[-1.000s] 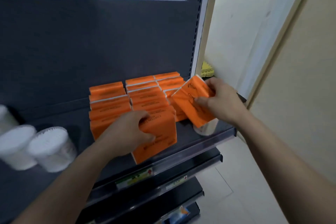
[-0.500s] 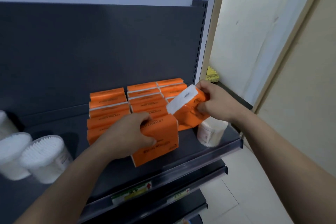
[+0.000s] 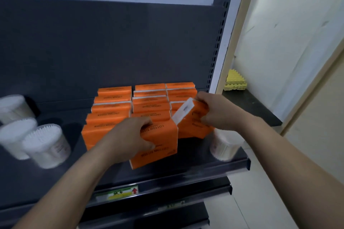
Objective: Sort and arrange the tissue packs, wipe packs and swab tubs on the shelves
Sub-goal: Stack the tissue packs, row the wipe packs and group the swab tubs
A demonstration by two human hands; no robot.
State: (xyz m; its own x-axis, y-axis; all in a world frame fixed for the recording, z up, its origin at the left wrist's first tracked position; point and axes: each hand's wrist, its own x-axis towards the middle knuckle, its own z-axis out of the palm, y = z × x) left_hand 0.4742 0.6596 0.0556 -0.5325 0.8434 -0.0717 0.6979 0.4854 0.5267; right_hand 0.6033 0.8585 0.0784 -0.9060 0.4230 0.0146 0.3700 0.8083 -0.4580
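Orange tissue pack (image 3: 158,145) at frame centre, fronting the middle row, gripped by the left hand (image 3: 128,135). Just right, second pack (image 3: 193,128) tilted, white end up, clutched in the right hand (image 3: 216,111). Behind, rows of packs (image 3: 113,106) — swab tubs (image 3: 46,145) lower left, another tub (image 3: 223,148) lower right, all on the dark shelf (image 3: 186,174).
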